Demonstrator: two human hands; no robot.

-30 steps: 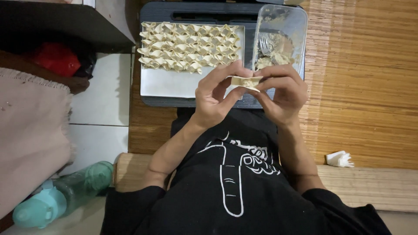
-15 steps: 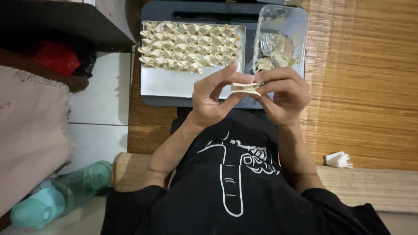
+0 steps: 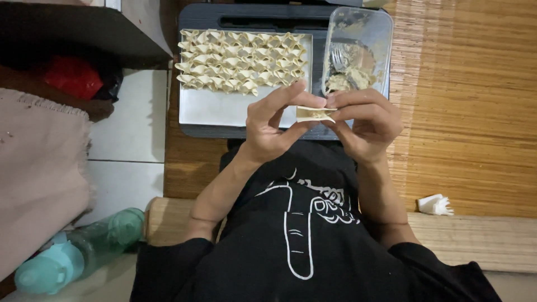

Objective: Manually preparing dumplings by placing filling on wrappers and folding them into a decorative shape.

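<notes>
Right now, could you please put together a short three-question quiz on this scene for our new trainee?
1. True or false: both the left hand and the right hand pinch the folded dumpling wrapper.
2. Where do the finished dumplings lie? A) in the clear container B) in rows on the white sheet on the dark tray C) on the woven mat
3. Fill in: the utensil resting in the clear container with the filling is a ____.

Key: 1 true; 2 B; 3 fork.
</notes>
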